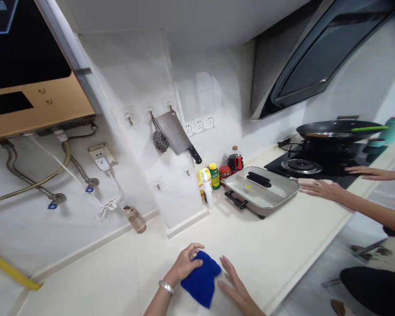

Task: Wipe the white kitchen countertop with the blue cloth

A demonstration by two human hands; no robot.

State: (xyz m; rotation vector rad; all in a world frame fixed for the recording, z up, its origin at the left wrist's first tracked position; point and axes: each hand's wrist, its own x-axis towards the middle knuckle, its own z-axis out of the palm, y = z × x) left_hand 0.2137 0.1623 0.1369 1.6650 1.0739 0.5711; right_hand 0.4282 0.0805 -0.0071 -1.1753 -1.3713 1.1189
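Note:
A blue cloth lies bunched on the white countertop in front of me. My left hand, a silver bangle at its wrist, grips the cloth's upper left edge, with the thumb over the fabric and the fingers curved beyond it. Just right of the cloth is my right hand, its fingers spread and holding nothing. Farther right, a rectangular electric pan with a glass lid and black handle stands on the counter.
A co-worker's hand presses a pale cloth beside the pan; their other hand is over the black hob. A wok sits behind. A spray bottle and jars stand along the wall. A cleaver hangs above.

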